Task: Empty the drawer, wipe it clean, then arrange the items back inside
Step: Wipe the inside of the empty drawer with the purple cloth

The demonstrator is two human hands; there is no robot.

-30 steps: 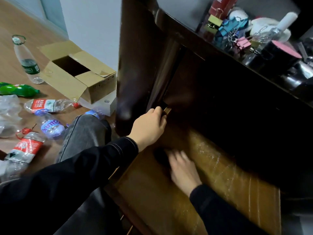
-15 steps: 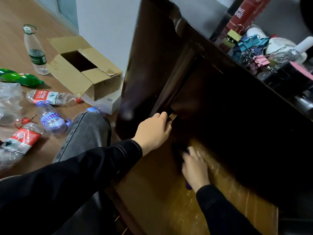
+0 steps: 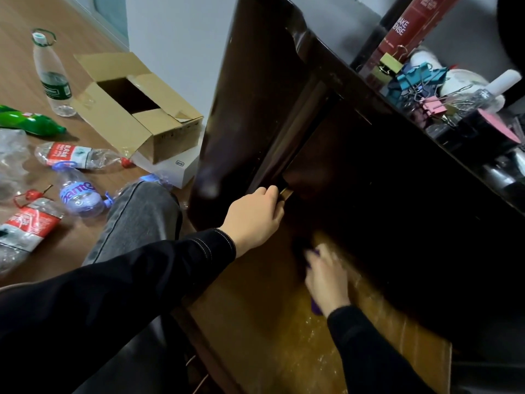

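The pulled-out wooden drawer (image 3: 255, 322) shows a bare, scratched brown bottom under the dark desk. My left hand (image 3: 255, 220) grips the drawer's far left corner, fingers curled over its edge. My right hand (image 3: 326, 277) lies inside the drawer, pressing a purple cloth (image 3: 315, 308) onto the bottom; only slivers of the cloth show beneath the palm and by the fingers, and the hand is blurred. On the desk top sit the removed items: coloured binder clips (image 3: 417, 81), a red box (image 3: 409, 29), a small clear bottle (image 3: 483, 95) and dark objects.
On the wooden floor at the left lie an open cardboard box (image 3: 136, 109), a white box (image 3: 176, 169) and several plastic bottles (image 3: 51, 72), some crushed. My knee in grey jeans (image 3: 136, 220) is beside the desk's dark side panel (image 3: 250, 95).
My right hand has moved with the cloth across the drawer bottom, farther in towards the back. My left hand stays on the drawer corner. The camera has shifted slightly.
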